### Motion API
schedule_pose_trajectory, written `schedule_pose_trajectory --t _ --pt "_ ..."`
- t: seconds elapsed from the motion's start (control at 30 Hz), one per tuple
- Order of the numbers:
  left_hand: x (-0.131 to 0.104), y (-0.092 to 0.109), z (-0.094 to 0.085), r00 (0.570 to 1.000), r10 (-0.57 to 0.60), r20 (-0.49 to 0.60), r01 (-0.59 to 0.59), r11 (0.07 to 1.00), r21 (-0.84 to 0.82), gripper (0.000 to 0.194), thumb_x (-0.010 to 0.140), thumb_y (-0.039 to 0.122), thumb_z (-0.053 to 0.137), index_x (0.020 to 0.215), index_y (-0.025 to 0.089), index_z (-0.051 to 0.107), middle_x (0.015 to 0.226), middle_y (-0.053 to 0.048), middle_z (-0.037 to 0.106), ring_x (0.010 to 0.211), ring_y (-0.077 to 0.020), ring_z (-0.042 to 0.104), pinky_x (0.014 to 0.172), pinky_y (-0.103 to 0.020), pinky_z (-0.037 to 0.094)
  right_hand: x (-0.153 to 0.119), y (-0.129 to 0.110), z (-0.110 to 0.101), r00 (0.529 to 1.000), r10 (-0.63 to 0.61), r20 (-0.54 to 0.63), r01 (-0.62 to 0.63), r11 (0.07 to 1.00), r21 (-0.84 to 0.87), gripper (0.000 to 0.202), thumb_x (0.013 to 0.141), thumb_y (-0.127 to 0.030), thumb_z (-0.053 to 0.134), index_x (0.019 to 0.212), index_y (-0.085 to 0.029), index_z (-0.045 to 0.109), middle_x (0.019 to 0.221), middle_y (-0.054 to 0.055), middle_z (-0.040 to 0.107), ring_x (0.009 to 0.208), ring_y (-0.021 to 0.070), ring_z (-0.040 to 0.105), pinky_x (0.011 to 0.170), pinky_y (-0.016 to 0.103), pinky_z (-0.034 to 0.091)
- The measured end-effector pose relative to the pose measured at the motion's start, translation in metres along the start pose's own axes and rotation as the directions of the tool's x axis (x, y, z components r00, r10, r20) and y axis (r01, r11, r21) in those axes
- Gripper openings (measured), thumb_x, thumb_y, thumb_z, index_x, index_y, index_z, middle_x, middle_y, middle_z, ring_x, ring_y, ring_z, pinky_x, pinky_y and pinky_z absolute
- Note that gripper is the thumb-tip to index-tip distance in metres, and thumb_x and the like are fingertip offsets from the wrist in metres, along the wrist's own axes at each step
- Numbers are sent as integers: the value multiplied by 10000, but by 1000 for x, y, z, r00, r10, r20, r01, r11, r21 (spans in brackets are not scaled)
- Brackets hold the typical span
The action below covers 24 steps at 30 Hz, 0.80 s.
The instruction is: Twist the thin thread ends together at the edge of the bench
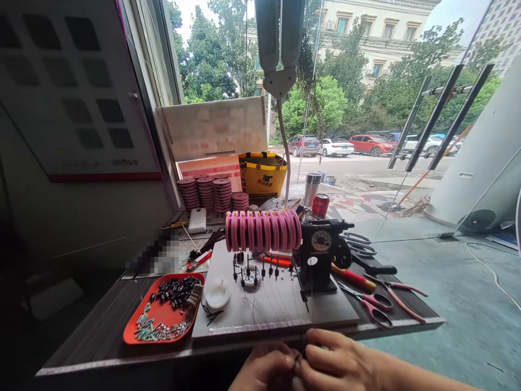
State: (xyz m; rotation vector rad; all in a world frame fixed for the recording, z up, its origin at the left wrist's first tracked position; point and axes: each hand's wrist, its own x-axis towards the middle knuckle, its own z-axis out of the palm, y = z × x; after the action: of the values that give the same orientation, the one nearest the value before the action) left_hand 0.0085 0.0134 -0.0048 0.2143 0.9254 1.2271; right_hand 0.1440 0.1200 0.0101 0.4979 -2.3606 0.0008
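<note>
At the bottom edge of the head view, my left hand and my right hand meet, fingertips pinched together on a tiny dark piece that is too small to make out. Thin wires run from them across a grey board up to a row of pink spools mounted on a black winding machine. A red tray of small black and coloured parts lies left of the board.
Red-handled scissors, pliers and a screwdriver lie at the right. Stacks of pink spools, a yellow bag, a white phone, cans and a lamp stem stand behind, by the window.
</note>
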Motion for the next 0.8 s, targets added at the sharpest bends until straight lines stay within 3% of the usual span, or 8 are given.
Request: schedule_pose_trajectory --t 0.1,0.23,0.37,0.5,0.6,0.67,0.73,0.8 --pt "1 1 1 1000 -22 16 23 999 -22 108 521 164 652 562 151 553 564 33 550 544 -38 530 581 -147 372 -2 -1 5 999 4 -54 -4 1000 -7 432 950 -129 149 839 -62 561 615 30 466 571 114 343 640 255 394" --pt "1 4 3 999 -23 47 22 1000 14 106 518 190 619 539 146 525 583 35 543 552 -31 532 584 -140 380 -16 -2 15 1000 -5 -29 5 1000 22 445 959 -139 138 807 -86 553 666 29 493 622 110 358 791 268 372" --pt "3 10 6 1000 -9 8 7 972 234 84 488 197 570 499 157 498 565 52 489 533 -25 492 550 -152 344 -31 -2 25 999 20 29 -23 995 101 378 957 -168 228 658 -132 457 682 15 462 631 111 305 809 264 344" --pt "0 19 10 980 190 -62 -114 786 607 89 520 177 596 468 147 530 645 59 473 620 9 448 551 -121 275 -25 -3 27 993 111 -35 -102 972 211 347 968 -240 241 692 -138 425 671 21 439 671 120 305 714 215 341" --pt "-8 24 11 962 272 -33 -154 636 756 94 579 161 590 494 156 549 734 63 471 633 31 400 545 -126 237 -10 -4 23 987 144 -75 -122 962 242 377 980 -310 201 721 -143 417 614 4 448 669 112 326 632 217 298" --pt "-13 24 10 955 294 -36 -157 604 781 131 618 247 613 529 165 566 804 59 486 617 35 388 536 -132 240 1 -4 17 986 156 -57 -129 935 330 361 979 -314 224 718 -150 411 585 -17 471 638 107 320 626 235 280" --pt "-18 22 10 937 342 -74 -164 614 772 289 625 437 653 544 172 575 808 49 503 641 27 402 565 -116 269 11 -5 9 964 261 52 -254 846 469 280 941 -256 343 697 -149 429 571 -30 487 606 92 318 614 222 281" --pt "-20 22 10 914 389 -112 -177 633 754 473 581 644 623 533 176 567 738 41 498 674 12 423 599 -101 295 21 -6 0 879 441 181 -459 682 569 212 857 -183 455 650 -134 453 579 -19 490 596 72 348 593 187 293"
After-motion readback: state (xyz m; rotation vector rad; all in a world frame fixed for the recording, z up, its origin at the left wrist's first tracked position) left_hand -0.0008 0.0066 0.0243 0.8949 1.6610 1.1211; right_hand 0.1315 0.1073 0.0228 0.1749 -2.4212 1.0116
